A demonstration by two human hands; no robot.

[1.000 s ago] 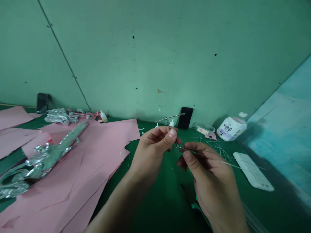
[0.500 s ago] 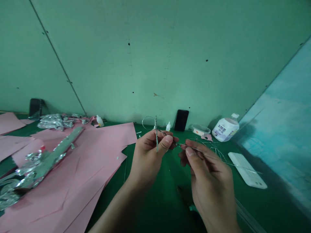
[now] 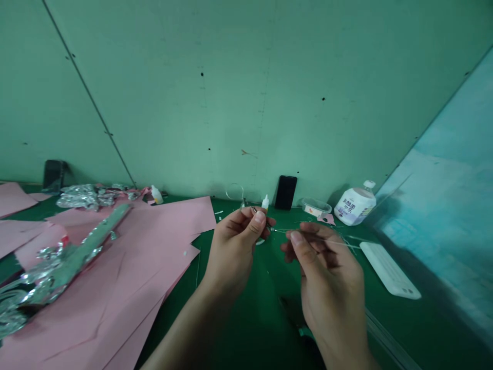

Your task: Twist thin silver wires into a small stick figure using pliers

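Above the green tabletop, my left hand (image 3: 234,249) pinches a short dark twisted cord (image 3: 268,226) between thumb and forefinger. Most of that cord is hidden behind the fingers. My right hand (image 3: 331,282) grips a thin pale strand (image 3: 280,231) between thumb and fingers. The strand spans the gap between both hands, and its loose end trails out to the right, over the white power strip-like slab. Whether it is wire or thread is too fine to tell.
Pink sheets (image 3: 154,246) and crumpled foil (image 3: 79,197) cover the left. Along the wall stand a glue bottle (image 3: 265,201), a black phone (image 3: 285,192), a plastic tub (image 3: 316,206) and a drink bottle (image 3: 355,205). A white slab (image 3: 391,270) lies right; dark-handled tool (image 3: 292,313) below.
The twisted piece that hung upright by my left hand no longer shows there. My right hand has shifted slightly left, and the strand's trailing end has moved.
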